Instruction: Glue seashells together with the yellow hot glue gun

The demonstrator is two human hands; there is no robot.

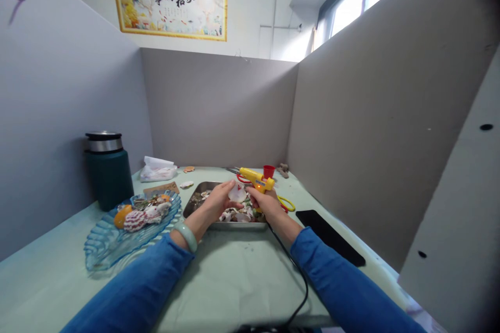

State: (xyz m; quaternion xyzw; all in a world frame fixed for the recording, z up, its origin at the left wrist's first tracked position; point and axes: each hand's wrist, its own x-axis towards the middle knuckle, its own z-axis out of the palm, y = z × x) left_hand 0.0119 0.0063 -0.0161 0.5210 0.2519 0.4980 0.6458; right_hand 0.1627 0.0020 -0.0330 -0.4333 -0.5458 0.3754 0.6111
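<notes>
My right hand (266,203) is closed round the handle of a yellow hot glue gun (255,179), whose small orange light shows and whose black cord trails toward the table's front edge. My left hand (219,199) pinches a pale seashell (237,192) close beside the glue gun. Both hands hover over a metal tray (244,226) heaped with shells (240,214). Part of the tray is covered by my hands. A pale green bangle circles my left wrist.
A blue glass dish (107,250) with shells and an orange piece lies left, before a dark green bottle (109,177). Behind are a tissue pack (158,169), a red cup (269,171) and scissors (287,204). A black phone-like slab (330,237) lies right. Partitions enclose three sides.
</notes>
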